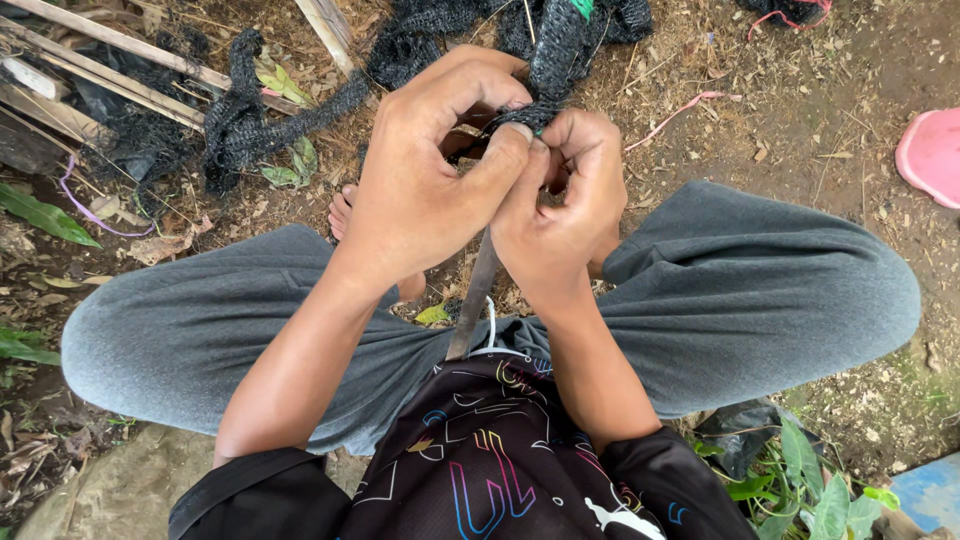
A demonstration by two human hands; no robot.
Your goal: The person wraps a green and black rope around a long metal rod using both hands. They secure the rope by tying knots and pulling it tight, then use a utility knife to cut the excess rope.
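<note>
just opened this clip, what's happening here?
A person sits on bare ground with knees apart. Both hands, left hand and right hand, pinch a twisted strip of black mesh netting at one spot. A long grey blade hangs below the hands. More netting lies over bamboo slats.

Knife blade's [476, 300] tip behind hands

A bunched, twisted strip of black mesh netting [556, 60] runs from the dirt ground up between pinching fingers [505, 150]
</note>
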